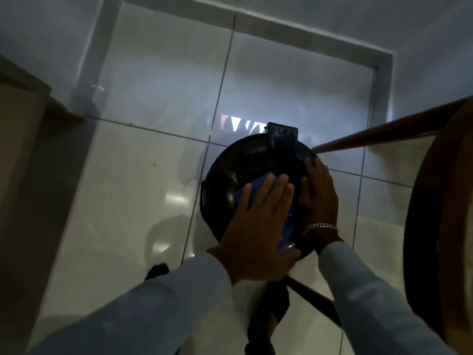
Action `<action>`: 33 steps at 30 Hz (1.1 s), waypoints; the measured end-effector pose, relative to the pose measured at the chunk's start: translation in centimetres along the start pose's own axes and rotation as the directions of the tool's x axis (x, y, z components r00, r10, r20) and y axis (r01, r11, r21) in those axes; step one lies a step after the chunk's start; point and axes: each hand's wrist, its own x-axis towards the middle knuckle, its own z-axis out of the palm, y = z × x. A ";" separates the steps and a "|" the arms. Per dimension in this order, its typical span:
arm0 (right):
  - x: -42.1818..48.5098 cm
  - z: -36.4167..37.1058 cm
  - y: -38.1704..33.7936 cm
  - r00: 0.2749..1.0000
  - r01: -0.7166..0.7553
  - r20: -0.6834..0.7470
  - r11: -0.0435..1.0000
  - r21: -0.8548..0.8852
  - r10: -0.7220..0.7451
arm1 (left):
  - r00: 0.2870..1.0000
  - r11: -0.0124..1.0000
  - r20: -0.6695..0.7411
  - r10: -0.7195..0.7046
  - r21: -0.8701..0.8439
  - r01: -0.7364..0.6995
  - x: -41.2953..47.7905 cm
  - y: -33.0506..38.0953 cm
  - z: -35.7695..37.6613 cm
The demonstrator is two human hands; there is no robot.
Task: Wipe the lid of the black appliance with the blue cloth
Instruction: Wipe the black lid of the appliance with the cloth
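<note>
A round black appliance stands on the tiled floor, and its glossy black lid (235,162) faces up at me. A black hinge block (281,135) sits at the lid's far edge. The blue cloth (289,224) lies on the lid, mostly hidden under my left hand (258,221), which presses flat on it with fingers spread. My right hand (318,198), with a silver bracelet on the wrist, rests on the lid's right rim and steadies it. Both sleeves are light blue.
A round wooden stool (435,226) stands at the right; one of its legs (384,129) reaches toward the appliance and another passes below it. A brown wooden piece of furniture (23,149) lines the left. Glossy white floor tiles (122,201) and a grey skirting surround the spot.
</note>
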 end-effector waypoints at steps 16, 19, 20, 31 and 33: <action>-0.6 2.2 1.5 0.981 0.060 -0.180 0.996 -0.063 -0.070 | 0.961 0.984 -0.268 0.068 0.180 -0.020 -5.9 -4.7 5.4; -0.6 2.3 1.5 0.982 0.067 -0.169 0.994 -0.087 -0.081 | 0.914 0.990 -0.390 -0.110 0.037 0.135 -4.6 -3.0 6.3; -0.6 2.3 1.5 0.983 0.071 -0.165 0.993 -0.090 -0.085 | 0.885 0.983 -0.428 -0.181 -0.052 0.176 -4.0 -2.1 6.4; -0.5 2.1 1.3 0.980 0.090 -0.165 0.989 -0.118 -0.109 | 0.599 0.881 -0.668 -0.440 -0.451 0.144 0.0 -2.5 1.1; -0.3 2.2 1.4 0.983 0.082 -0.154 0.989 -0.122 -0.101 | 0.728 0.913 -0.560 -0.395 -0.323 0.247 1.3 -4.3 0.3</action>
